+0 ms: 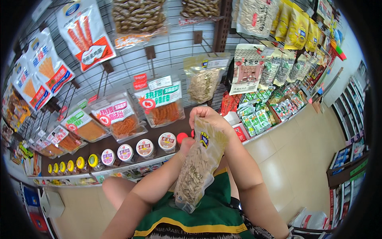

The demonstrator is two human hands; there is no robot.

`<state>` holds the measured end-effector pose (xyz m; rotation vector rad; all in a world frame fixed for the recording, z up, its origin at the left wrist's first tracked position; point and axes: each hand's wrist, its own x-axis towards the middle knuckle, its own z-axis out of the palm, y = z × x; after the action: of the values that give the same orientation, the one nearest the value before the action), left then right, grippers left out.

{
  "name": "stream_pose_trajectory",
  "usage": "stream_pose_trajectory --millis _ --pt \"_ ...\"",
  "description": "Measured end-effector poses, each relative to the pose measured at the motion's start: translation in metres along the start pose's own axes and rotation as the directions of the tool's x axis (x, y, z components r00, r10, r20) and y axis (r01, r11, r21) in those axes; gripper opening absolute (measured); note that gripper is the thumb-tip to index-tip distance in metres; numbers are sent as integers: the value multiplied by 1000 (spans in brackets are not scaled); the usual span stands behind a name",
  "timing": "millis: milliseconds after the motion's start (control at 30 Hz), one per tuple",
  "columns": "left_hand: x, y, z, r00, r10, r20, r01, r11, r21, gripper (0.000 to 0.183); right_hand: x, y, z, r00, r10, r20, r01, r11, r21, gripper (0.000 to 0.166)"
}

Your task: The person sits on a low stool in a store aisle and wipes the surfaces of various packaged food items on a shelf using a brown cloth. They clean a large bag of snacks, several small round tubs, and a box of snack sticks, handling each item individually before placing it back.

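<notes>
Between my hands is a clear plastic bag of sunflower seeds, tilted, its gold-coloured top end pointing up and its bottom over the green apron. My left hand is at the bag's left edge, its fingers partly hidden behind the bag. At the top corner, my right hand has its fingers curled and pinches the bag. Just beyond, a similar bag of seeds hangs from a hook on the wire rack.
Hanging snack packets fill the wire grid ahead. Below them, lidded tubs and yellow-capped jars line the shelf. Boxes of small green packets stand to the right, beside the tiled floor. More shelving is at far right.
</notes>
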<state>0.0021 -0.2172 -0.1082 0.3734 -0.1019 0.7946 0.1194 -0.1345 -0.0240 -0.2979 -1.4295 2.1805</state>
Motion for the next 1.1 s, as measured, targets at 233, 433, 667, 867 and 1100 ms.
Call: stream_pose_trajectory --millis 233,433,667,867,1100 --pt "9 32 -32 928 202 -313 23 808 588 62 -33 -30 -27 876 -139 -461 40 975 -219 11" --pt "1 50 -20 810 516 -278 -369 818 442 61 -33 -48 -73 749 -363 -555 171 914 -367 9" --pt "59 62 3 587 803 -102 -219 279 935 27 -9 -83 -99 699 -363 -616 74 893 -443 3" --pt "79 79 9 534 845 -17 -152 116 981 31 7 -100 -109 678 -482 -555 181 841 -509 5" --pt "82 94 -4 582 813 2 -123 86 989 30 18 -107 -115 655 -554 -515 208 787 -581 8"
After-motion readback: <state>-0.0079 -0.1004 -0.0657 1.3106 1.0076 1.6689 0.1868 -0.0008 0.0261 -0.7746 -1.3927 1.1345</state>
